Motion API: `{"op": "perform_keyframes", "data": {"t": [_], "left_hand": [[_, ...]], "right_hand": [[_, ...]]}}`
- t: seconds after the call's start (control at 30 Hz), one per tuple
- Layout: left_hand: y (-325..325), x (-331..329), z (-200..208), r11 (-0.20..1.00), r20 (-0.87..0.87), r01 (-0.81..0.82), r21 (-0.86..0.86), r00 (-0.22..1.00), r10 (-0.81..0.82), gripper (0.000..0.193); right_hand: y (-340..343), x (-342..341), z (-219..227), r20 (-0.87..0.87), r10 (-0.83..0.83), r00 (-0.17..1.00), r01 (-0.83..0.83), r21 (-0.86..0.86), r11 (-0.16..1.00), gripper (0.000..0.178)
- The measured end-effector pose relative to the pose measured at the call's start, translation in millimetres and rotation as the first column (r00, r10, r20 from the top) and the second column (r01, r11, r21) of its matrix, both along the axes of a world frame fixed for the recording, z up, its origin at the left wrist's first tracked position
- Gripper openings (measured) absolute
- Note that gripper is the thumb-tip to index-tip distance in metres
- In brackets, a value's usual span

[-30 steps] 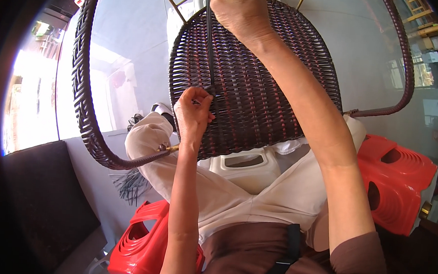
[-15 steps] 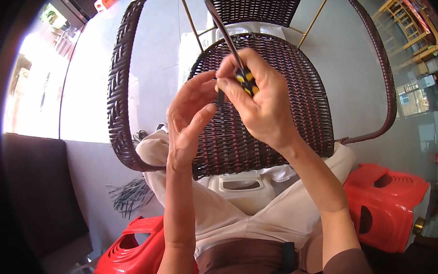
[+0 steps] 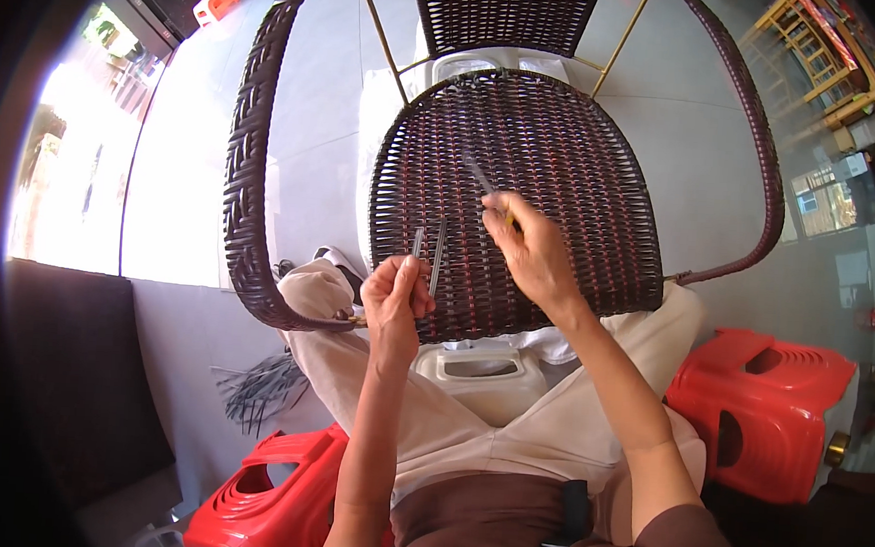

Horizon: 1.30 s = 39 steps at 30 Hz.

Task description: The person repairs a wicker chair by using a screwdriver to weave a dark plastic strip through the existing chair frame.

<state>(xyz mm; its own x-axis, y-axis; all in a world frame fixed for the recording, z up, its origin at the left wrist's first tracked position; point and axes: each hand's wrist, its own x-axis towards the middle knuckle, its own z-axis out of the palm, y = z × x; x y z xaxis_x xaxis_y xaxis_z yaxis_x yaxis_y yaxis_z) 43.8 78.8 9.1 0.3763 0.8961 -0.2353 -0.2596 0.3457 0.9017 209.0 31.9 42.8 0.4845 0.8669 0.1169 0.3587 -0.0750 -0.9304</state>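
A dark brown woven wicker chair (image 3: 523,179) lies tilted across my lap, its seat panel facing me. My left hand (image 3: 396,296) pinches a dark rattan strip (image 3: 437,253) that stands up from the lower part of the seat weave. My right hand (image 3: 529,251) is closed on a tool with a yellow-and-black handle; its thin metal shaft (image 3: 479,174) points up and left over the weave. Both hands are close together over the seat's lower middle.
Two red plastic stools stand by me, one at lower left (image 3: 263,509) and one at right (image 3: 770,409). A white plastic stool (image 3: 482,371) sits under the chair. A bundle of dark strips (image 3: 260,393) lies on the pale floor at left. Wooden furniture (image 3: 822,46) is far right.
Both hands came down from the upper seat to its lower middle. My right hand turned the tool downward, and my left hand closed on the strip.
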Motion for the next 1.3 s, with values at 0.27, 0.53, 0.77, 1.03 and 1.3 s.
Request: {"op": "perform_keyframes", "data": {"t": [0.27, 0.53, 0.77, 1.03, 1.3], "left_hand": [[-8.2, 7.5, -10.9, 0.998, 0.002, -0.021, -0.061, 1.000, 0.021, 0.023], [-14.9, 8.8, -19.5, 0.998, -0.057, -0.052, -0.023, 0.997, 0.051, 0.023], [-14.3, 8.7, -22.1, 0.999, -0.058, -0.051, -0.005, 0.997, 0.050, 0.023], [-15.4, 9.7, -22.0, 0.998, -0.067, -0.052, -0.018, 0.997, 0.051, 0.023], [-15.4, 9.9, -22.5, 0.999, -0.086, -0.042, 0.012, 0.995, 0.043, 0.023]], "right_hand": [[-32.1, -23.9, -42.6, 0.326, 0.030, 0.945, 0.026, -0.166, 0.986, 0.030], [-18.1, -25.2, -51.0, 0.350, 0.046, 0.936, 0.011, -0.159, 0.987, 0.030], [-3.5, -21.7, -21.0, 0.317, 0.111, 0.942, -0.012, -0.299, 0.954, 0.025], [-9.8, -33.6, -36.7, 0.383, 0.040, 0.923, 0.068, -0.264, 0.962, 0.028], [-15.2, -49.5, -61.0, 0.477, -0.100, 0.873, 0.168, -0.102, 0.980, 0.031]]}}
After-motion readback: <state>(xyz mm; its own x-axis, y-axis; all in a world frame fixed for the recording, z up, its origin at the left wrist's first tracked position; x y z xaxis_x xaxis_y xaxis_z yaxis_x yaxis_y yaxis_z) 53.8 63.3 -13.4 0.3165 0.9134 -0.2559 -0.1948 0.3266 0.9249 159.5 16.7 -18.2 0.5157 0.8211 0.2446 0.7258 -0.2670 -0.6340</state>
